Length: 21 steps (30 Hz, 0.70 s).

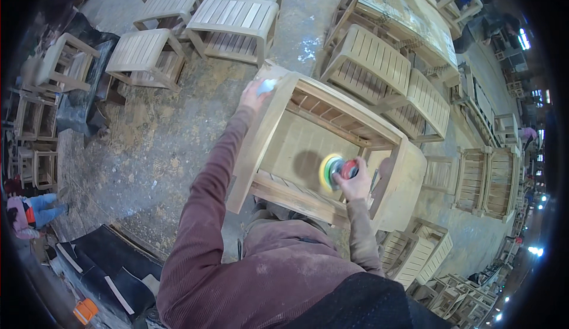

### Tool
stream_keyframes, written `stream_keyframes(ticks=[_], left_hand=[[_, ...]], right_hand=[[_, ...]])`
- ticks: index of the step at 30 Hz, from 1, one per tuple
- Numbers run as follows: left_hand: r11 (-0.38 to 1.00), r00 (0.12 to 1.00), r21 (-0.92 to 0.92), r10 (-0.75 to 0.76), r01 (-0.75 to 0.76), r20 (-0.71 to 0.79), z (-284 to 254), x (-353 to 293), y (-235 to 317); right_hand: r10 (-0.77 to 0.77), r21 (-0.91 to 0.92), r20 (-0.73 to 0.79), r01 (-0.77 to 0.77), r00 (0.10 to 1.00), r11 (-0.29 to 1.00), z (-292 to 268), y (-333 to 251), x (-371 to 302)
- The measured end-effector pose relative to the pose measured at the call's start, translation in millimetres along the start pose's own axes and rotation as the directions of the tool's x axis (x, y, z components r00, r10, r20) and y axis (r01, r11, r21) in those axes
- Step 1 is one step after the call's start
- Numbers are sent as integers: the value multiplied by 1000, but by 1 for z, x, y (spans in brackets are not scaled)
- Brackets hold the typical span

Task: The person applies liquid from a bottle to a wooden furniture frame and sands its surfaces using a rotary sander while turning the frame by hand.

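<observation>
A pale wooden slatted stool or small table (269, 130) lies tipped in front of me, its open underside facing up toward me. My left hand (253, 96) is closed round its far left corner. Something white and pale blue (267, 86) shows at those fingers; I cannot make out whether it is a pad or a finger covering. My right hand (355, 185) grips a red-topped orbital sander (342, 172), held inside the frame opening. Its round yellow and green pad faces left and looks blurred, apart from the frame's left leg.
More slatted stools (234, 18) stand at the far left, others (370, 62) at the far right beside a long workbench (409, 18). Stacked frames (489, 181) are on the right. Dark sheets (109, 264) lie lower left, near an orange object (86, 311). A person (35, 210) is at far left.
</observation>
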<state>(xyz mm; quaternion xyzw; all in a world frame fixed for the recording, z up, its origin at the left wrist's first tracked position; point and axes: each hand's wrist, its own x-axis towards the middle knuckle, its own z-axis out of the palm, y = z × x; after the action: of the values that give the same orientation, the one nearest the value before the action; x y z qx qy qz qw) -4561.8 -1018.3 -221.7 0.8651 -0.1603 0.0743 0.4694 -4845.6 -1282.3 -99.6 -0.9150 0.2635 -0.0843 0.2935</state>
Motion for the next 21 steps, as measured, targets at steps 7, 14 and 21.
stream_keyframes(ticks=[7, 14, 21], left_hand=[[994, 980, 106, -18, -3, 196, 26, 62, 23], [967, 977, -225, -70, 116, 203, 11, 55, 23], [900, 986, -406, -127, 159, 104, -17, 3, 16]], right_hand=[[74, -57, -33, -76, 997, 995, 6, -22, -41], [149, 132, -170, -127, 974, 983, -6, -6, -34], [-32, 145, -323, 82, 946, 986, -14, -35, 29]])
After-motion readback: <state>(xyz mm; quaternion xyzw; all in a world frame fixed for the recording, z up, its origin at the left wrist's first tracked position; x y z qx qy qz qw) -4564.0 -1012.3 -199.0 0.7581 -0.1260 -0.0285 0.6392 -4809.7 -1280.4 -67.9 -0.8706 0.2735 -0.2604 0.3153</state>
